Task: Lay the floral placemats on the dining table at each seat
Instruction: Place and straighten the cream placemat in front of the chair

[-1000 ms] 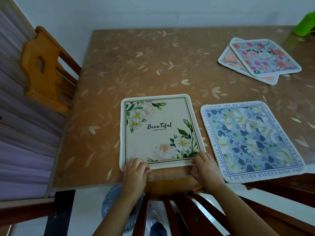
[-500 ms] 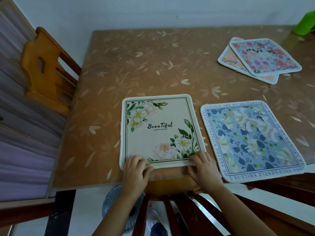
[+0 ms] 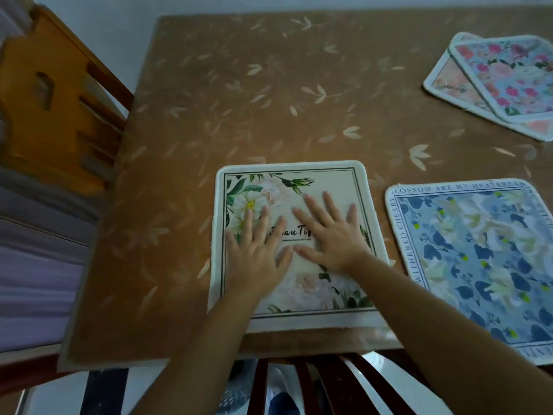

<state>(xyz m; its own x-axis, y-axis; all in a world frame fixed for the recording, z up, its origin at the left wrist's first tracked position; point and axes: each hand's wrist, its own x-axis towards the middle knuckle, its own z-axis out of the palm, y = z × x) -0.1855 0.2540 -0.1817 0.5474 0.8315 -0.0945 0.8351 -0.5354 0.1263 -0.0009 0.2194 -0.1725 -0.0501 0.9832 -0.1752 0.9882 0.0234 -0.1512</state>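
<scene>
Both hands lie flat on the cream mat, fingers spread wide and gripping nothing. The left hand and right hand press side by side over its printed word. This mat sits squarely on the surface, its near border almost at the surface's near edge, above a dark chair back. The blue mat lies just right of the cream mat, apart from it and turned slightly. Far right of the cream mat, a pink mat lies stacked on a peach mat, apparently not yet laid at seats. An orange chair stands left of the cream mat.

The step looks like smoothing. The surface cover looks glossy, so a sideways or outward push from the palms could slide the cream mat crooked, or nudge it into the blue mat. A pull toward the person could draw its near border over the edge. The blue mat's near corner seems close to that edge too, where a passing forearm could catch it.
</scene>
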